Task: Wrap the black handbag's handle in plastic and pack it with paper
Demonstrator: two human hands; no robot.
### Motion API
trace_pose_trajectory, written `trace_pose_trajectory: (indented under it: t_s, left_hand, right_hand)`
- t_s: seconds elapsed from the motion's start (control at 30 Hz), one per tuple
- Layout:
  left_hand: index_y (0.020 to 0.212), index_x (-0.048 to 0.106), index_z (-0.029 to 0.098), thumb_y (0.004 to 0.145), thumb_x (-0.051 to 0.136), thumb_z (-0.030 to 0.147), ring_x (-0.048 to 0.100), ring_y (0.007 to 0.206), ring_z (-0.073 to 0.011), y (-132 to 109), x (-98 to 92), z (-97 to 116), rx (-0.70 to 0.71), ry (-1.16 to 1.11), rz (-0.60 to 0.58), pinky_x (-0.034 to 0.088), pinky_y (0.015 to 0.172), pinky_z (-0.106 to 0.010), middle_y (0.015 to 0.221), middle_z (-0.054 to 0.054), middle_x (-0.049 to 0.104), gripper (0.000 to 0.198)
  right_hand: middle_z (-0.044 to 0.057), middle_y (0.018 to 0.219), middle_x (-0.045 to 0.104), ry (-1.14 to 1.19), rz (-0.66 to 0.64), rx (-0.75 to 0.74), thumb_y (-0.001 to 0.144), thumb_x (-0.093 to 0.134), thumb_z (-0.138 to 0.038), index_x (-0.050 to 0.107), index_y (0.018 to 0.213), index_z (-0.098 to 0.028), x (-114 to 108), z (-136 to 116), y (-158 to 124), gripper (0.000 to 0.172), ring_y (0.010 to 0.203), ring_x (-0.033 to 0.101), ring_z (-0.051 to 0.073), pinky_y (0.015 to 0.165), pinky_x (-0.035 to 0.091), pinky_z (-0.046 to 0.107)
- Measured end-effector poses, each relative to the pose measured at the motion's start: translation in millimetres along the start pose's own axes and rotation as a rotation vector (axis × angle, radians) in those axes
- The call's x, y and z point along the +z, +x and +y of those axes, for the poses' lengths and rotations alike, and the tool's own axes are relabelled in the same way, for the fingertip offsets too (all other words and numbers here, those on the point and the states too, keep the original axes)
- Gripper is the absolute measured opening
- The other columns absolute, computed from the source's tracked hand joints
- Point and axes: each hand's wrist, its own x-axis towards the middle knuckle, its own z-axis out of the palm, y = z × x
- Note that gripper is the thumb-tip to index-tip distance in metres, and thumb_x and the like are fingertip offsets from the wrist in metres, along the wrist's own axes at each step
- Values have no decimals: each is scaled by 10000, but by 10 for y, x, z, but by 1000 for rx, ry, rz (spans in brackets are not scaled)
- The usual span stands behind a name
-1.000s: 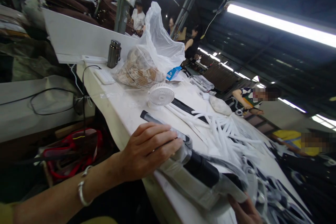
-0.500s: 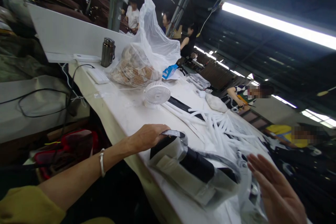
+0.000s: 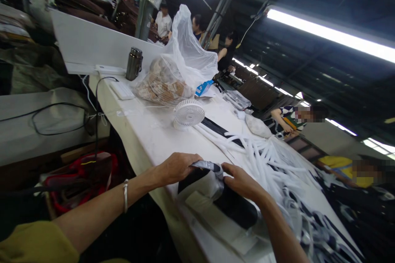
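Note:
A black and off-white item point(image 3: 216, 213), shaped like a handbag and partly covered in clear film, lies at the table's near edge. A grey, film-wrapped strap point(image 3: 207, 166) arches along its top. My left hand point(image 3: 182, 167) is closed on the strap's left end, its fingertips partly hidden. At the strap's right end, my right hand point(image 3: 242, 181) is closed too, thumb and fingers pinching the wrapped part. Beyond the hands lie many white foam-like tubes point(image 3: 262, 152). More grey wrapped straps point(image 3: 311, 222) are heaped to the right of my right forearm.
A small white fan point(image 3: 189, 113) stands on the white table point(image 3: 154, 125). Behind it are a clear plastic bag of brown pieces point(image 3: 166, 80), a steel flask point(image 3: 134, 63) and a blue box point(image 3: 203, 88). Cables point(image 3: 96, 123) hang off the left edge. Other people work further back and right.
My right hand has come in from the lower right, open before, and now grips the strap's right end. My left hand keeps its hold. The view has shifted slightly.

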Motion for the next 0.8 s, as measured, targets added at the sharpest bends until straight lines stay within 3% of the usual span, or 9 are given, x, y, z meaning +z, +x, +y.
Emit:
trace_pose_trajectory:
  t_s: [0.1, 0.17, 0.37, 0.47, 0.63, 0.8]
  left_hand:
    - [1164, 606, 271, 970, 438, 254, 663, 976, -182, -2, 67, -52, -9, -7, -2, 468, 847, -235, 1080, -4, 709, 257]
    - [1159, 604, 272, 964, 437, 240, 662, 967, -183, -3, 109, -76, -19, -8, 6, 469, 834, -234, 1064, -3, 710, 259]
    - [1131, 597, 265, 927, 441, 179, 661, 948, -190, -5, 213, -110, -58, 9, 53, 470, 813, -242, 1042, -4, 706, 271]
    - [1142, 584, 255, 935, 422, 179, 664, 924, -189, -14, 257, -111, -67, -16, 88, 470, 802, -250, 1033, -9, 701, 273]
    - [1136, 573, 252, 955, 397, 201, 653, 897, -172, -83, 301, -163, -64, -91, 105, 473, 790, -244, 1014, 1, 689, 258]
    - [1273, 527, 236, 912, 485, 213, 610, 1055, -205, -145, 201, -166, 12, -169, 115, 454, 947, -331, 1181, -52, 652, 363]
  right_hand:
    - [15, 955, 679, 280, -106, 27, 757, 539, -231, 632, 974, -195, -56, -28, -85, 239, 940, 607, 217, 844, 461, 330]
    - [4, 909, 656, 345, -100, 43, 773, 608, -321, 611, 932, -188, -74, -22, -123, 207, 900, 587, 199, 809, 448, 310]
    - [-22, 743, 572, 406, -1, 75, 724, 721, -527, 530, 862, -189, -328, -101, -157, 412, 678, 532, 144, 631, 391, 265]
    - [-14, 768, 589, 219, 84, 66, 776, 681, -533, 568, 958, -199, -582, -406, -165, 397, 661, 530, 140, 602, 380, 258]
    - [-23, 722, 628, -94, -23, 32, 834, 614, -520, 654, 1079, -231, -777, -920, -127, 381, 585, 494, 118, 517, 331, 233]
    - [7, 912, 708, -184, -52, -1, 846, 591, -481, 691, 1126, -242, -751, -1014, -129, 382, 749, 609, 167, 652, 435, 257]
